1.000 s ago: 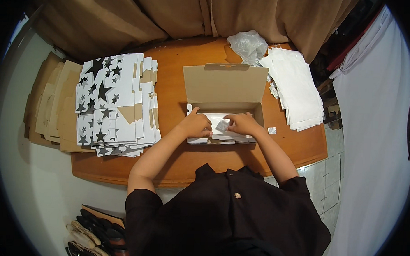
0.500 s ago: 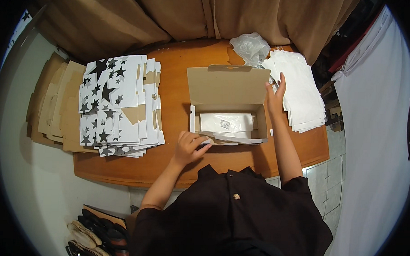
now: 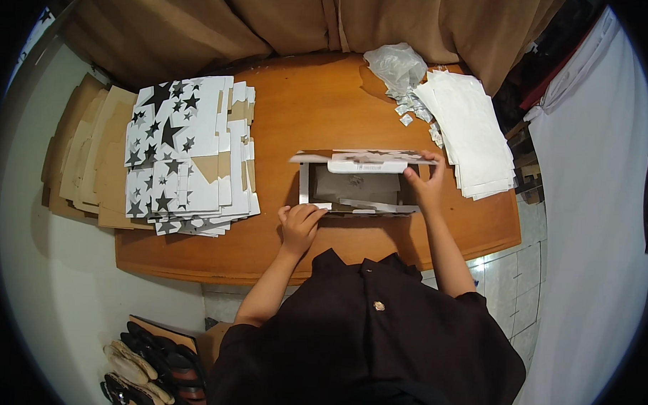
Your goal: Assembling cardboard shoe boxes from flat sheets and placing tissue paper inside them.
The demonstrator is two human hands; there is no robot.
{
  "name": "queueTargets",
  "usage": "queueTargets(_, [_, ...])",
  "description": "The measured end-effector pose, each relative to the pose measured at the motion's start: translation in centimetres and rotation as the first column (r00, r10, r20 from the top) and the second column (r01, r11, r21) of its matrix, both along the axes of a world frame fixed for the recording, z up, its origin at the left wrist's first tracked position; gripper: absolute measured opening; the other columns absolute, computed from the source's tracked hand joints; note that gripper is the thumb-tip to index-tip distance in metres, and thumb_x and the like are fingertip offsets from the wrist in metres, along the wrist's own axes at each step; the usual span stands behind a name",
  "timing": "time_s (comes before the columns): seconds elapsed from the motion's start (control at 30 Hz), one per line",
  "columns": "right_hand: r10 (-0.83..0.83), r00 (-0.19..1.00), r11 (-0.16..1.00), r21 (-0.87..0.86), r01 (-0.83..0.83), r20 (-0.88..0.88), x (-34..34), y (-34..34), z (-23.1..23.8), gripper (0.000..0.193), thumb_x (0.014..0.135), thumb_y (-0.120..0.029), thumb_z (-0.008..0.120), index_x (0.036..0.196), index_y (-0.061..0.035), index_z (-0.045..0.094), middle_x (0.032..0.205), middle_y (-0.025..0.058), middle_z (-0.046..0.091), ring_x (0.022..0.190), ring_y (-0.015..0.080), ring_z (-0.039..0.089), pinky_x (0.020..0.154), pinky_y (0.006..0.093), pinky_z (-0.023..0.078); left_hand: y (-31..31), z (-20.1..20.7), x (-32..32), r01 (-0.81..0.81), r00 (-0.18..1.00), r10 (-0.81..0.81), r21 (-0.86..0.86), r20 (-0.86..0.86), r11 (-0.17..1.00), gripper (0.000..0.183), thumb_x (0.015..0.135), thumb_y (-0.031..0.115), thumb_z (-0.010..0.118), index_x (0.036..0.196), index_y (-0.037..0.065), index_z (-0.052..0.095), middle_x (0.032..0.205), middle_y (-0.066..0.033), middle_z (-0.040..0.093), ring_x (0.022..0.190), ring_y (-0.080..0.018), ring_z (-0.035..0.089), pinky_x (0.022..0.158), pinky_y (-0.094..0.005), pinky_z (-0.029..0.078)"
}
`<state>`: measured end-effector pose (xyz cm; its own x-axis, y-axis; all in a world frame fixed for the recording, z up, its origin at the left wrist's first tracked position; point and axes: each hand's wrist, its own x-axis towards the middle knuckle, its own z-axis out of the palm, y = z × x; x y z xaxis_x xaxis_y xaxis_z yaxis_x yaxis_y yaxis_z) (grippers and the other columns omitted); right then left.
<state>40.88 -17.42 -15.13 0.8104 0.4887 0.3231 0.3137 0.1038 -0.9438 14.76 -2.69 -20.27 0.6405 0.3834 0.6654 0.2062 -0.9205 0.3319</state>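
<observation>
A cardboard box [image 3: 304, 185] stands on the table in front of me, white outside with star print and brown inside. Its lid [image 3: 368, 166] is tilted partway over the opening, the tuck flap pointing toward me. My right hand [image 3: 427, 188] grips the lid's right end between thumb and fingers. At the front left corner, my left hand [image 3: 299, 227] has its fingers curled over a small flap of the box. Inside lies a flat white wrapped item [image 3: 356, 189] in the lid's shadow; its kind cannot be made out.
A stack of star-printed flat boxes [image 3: 172, 154] lies left, beside brown cardboard sheets [image 3: 115, 159]. White paper sheets [image 3: 469, 129] are piled right, near small silvery packets [image 3: 407, 120] and a clear plastic bag [image 3: 396, 66]. Shoes [image 3: 154, 368] sit below left.
The lid has swung from upright down toward me, with my right hand now holding its right end. My left hand stays at the front left corner.
</observation>
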Motion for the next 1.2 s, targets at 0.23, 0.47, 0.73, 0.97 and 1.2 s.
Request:
queueTargets(0.23, [-0.113, 0.963, 0.992, -0.035, 0.125, 0.243, -3.9, -3.0, -1.6, 0.062, 0.065, -0.018, 0.080, 0.114, -0.0032, 0.045, 0.132, 0.0206, 0.041, 0.123, 0.0305, 0.041, 0.102, 0.0384, 0.032, -3.6, -0.8, 1.5, -0.120, 0.992, 0.121, 0.039, -0.021, 0.992, 0.024, 0.071, 0.022, 0.070, 0.096, 0.025, 0.070, 0.090, 0.0035, 0.049, 0.093, -0.0156, 0.046, 0.077, -0.0389, 0.022])
queueTargets(0.47, [-0.167, 0.932, 0.977, -0.072, 0.200, 0.321, -5.0, -4.3, -4.5, 0.052, 0.063, -0.015, 0.082, 0.104, -0.0006, 0.054, 0.127, 0.0229, 0.046, 0.118, 0.0333, 0.047, 0.096, 0.0401, 0.040, -5.0, -1.9, 3.4, -0.107, 0.994, 0.108, 0.182, 0.007, 0.978, 0.028, 0.072, 0.029, 0.073, 0.100, 0.026, 0.070, 0.081, 0.0022, 0.040, 0.086, -0.0154, 0.038, 0.075, -0.0376, 0.019])
queueTargets(0.73, [-0.157, 0.950, 0.976, -0.104, 0.191, 0.271, -4.0, -2.6, 0.9, 0.055, 0.071, -0.013, 0.078, 0.117, -0.0007, 0.049, 0.126, 0.0214, 0.046, 0.119, 0.0301, 0.046, 0.096, 0.0370, 0.040, -4.4, -0.5, 3.9, -0.110, 0.994, 0.105, 0.139, 0.040, 0.984, 0.020, 0.071, 0.035, 0.073, 0.087, 0.024, 0.067, 0.097, 0.0035, 0.047, 0.099, -0.0171, 0.042, 0.082, -0.0391, 0.020])
queueTargets(0.97, [-0.050, 0.983, 0.999, 0.000, 0.050, -0.175, 1.3, -1.3, 0.5, 0.055, 0.092, -0.015, 0.049, 0.140, -0.0022, 0.025, 0.138, 0.0151, 0.037, 0.123, 0.0228, 0.041, 0.104, 0.0334, 0.032, 0.2, -0.3, 4.3, -0.253, 0.911, 0.334, -0.310, 0.244, 0.917, 0.040, 0.083, 0.015, 0.056, 0.121, 0.006, 0.048, 0.120, -0.0144, 0.045, 0.115, -0.0266, 0.040, 0.097, -0.0427, 0.025])
queueTargets(1.2, [-0.072, 0.994, 0.938, -0.343, 0.042, -0.077, 3.7, -2.2, -6.9, 0.025, 0.087, -0.012, 0.053, 0.103, 0.0040, 0.063, 0.098, 0.0151, 0.066, 0.093, 0.0220, 0.061, 0.085, 0.0311, 0.045, 6.7, -2.6, 4.5, 0.158, 0.964, 0.158, -0.935, 0.216, 0.317, 0.036, 0.090, 0.012, 0.047, 0.124, -0.002, 0.050, 0.120, -0.0140, 0.056, 0.111, -0.0215, 0.052, 0.094, -0.0316, 0.039])
